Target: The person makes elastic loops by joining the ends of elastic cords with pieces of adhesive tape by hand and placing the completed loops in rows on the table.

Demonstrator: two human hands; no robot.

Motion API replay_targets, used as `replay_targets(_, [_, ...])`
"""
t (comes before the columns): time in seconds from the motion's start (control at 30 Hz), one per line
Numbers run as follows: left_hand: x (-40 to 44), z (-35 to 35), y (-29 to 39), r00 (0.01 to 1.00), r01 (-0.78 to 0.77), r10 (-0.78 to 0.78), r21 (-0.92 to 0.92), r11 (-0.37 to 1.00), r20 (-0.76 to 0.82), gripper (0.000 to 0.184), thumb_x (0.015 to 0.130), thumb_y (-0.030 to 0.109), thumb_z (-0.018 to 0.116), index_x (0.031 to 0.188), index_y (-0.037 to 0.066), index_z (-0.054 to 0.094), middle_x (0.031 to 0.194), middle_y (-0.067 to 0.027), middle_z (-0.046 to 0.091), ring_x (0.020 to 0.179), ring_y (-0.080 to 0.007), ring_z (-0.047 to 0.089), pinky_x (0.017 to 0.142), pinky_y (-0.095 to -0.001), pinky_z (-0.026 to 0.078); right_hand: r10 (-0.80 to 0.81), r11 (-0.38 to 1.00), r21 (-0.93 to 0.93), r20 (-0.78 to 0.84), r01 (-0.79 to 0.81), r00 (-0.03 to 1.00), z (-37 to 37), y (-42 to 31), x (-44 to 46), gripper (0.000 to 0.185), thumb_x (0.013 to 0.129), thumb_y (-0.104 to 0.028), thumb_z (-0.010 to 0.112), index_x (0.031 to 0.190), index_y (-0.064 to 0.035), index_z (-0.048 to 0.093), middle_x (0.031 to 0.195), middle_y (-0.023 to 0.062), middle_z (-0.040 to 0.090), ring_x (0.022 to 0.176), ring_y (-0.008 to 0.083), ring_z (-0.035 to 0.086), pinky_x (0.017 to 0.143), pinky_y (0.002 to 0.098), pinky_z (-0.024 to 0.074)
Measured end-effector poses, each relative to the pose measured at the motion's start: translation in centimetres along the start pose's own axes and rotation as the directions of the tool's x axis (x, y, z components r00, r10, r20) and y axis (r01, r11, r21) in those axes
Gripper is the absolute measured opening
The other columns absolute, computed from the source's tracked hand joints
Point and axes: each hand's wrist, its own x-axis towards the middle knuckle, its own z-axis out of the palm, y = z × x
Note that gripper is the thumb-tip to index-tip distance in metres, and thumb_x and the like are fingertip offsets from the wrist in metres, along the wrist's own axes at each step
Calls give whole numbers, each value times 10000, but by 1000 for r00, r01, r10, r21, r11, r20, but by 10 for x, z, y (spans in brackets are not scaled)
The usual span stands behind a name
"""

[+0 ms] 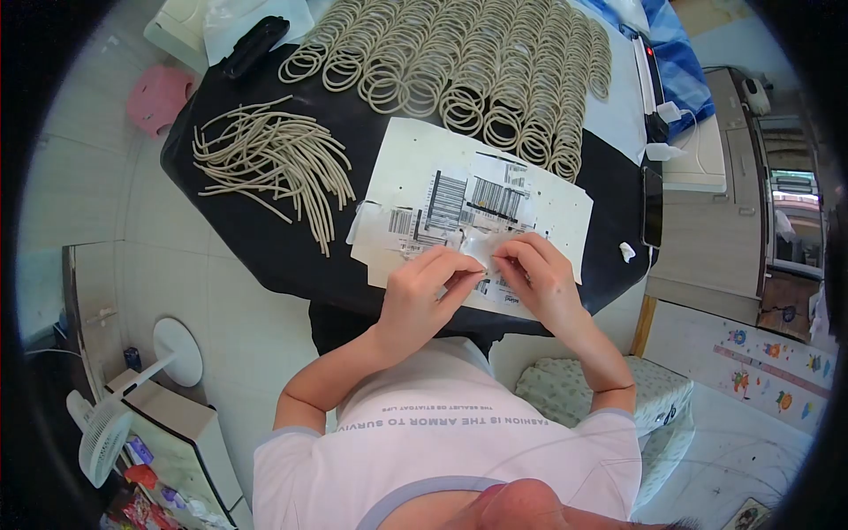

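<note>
My left hand (428, 290) and my right hand (541, 272) meet over a pale board (386, 163) on the table, both with fingertips pinched together. What lies between the fingertips is too small to make out. Just beyond them is a shiny whitish piece, perhaps plastic (478, 246), close to the fingers of both hands. Barcode labels (496, 198) cover the middle of the board. Left of it lies a loose pile of beige cords (274, 163). Rows of overlapping beige rings (464, 57) fill the far side of the table.
A black cloth (256, 238) covers the table. At its right edge are a phone (651, 208), a crumpled white scrap (627, 253) and a power strip (652, 84). A black case (255, 47) lies at the far left. A fan (106, 437) stands low on the left.
</note>
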Motion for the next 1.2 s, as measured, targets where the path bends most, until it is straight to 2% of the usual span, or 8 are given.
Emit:
replay_targets(0.03, [0,-1,1,1000,6,-6,2,1000,1,132,785,-30,724,904,9,683,840,-84,652,696,-161,647,606,-255,528,14,1000,4,4,-14,1000,-1,-2,0,130,801,0,691,913,-5,626,892,108,610,742,252,631,633,325,525])
replay_targets(0.13, [2,-5,4,998,58,-56,-71,996,22,131,793,-23,721,917,5,689,850,-87,657,729,-158,648,645,-255,535,162,969,186,16,-162,987,-6,-8,1,102,830,-9,685,919,5,637,897,88,618,735,199,622,636,285,514])
replay_targets(0.23, [4,-9,3,990,134,-119,-221,966,80,137,807,-17,715,942,-6,692,874,-78,666,778,-139,647,687,-251,538,189,909,375,15,-180,982,-8,-10,1,89,852,-12,676,930,19,647,910,73,629,757,139,606,659,246,494])
replay_targets(0.33, [8,-18,10,956,282,-232,-352,893,178,127,825,-8,708,950,-24,691,898,-67,674,819,-115,640,731,-243,531,231,781,582,68,-226,971,-5,-8,-4,103,876,-9,657,974,22,648,957,67,651,799,104,597,690,226,481])
replay_targets(0.43, [9,-22,13,914,402,-324,-434,806,244,113,835,-3,707,940,-39,690,924,-65,679,857,-107,633,774,-241,521,307,572,740,207,-354,929,-6,-15,-5,114,919,-11,614,1017,44,634,1024,79,673,877,96,603,743,232,496])
replay_targets(0.63, [9,-22,7,918,396,-316,-480,783,241,132,846,42,707,948,-43,699,923,-66,703,838,-103,661,791,-248,544,322,501,770,258,-395,911,-8,-25,-4,150,960,-2,549,1068,89,598,1097,144,677,947,127,640,831,273,553])
replay_targets(1.2, [9,-22,6,903,428,-344,-479,766,257,136,848,58,707,950,-32,711,899,-54,711,819,-88,655,782,-243,537,295,530,748,278,-399,914,-11,-25,-4,135,961,5,540,1056,80,598,1093,142,678,910,113,640,811,270,566])
